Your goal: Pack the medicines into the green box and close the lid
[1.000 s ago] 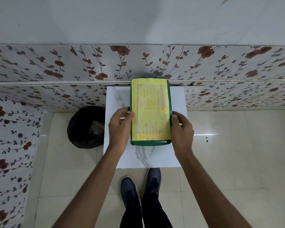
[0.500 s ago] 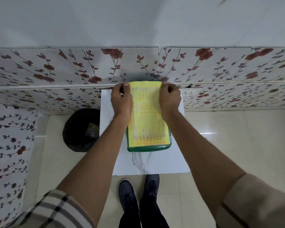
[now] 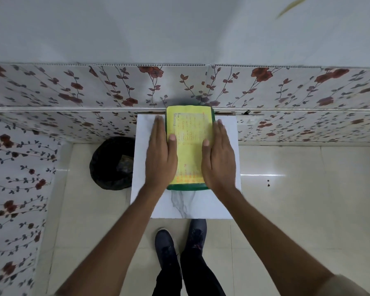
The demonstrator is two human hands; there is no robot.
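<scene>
Closed green box [image 3: 186, 186] lies between flat, unclenched left hand [image 3: 161, 159] at 9 o'clock and right hand [image 3: 219, 161] at 3 o'clock.

Green box [image 3: 187, 187], yellow lid [image 3: 189, 144]

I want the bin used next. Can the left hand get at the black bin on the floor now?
Probably yes. The left hand lies flat beside the green box, holding nothing, and the black bin stands open just left of the white table.

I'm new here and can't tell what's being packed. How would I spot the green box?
Find the small white table against the flowered wall. The green box sits on it between two flat hands, the only thing there, with a yellow printed lid.
</scene>
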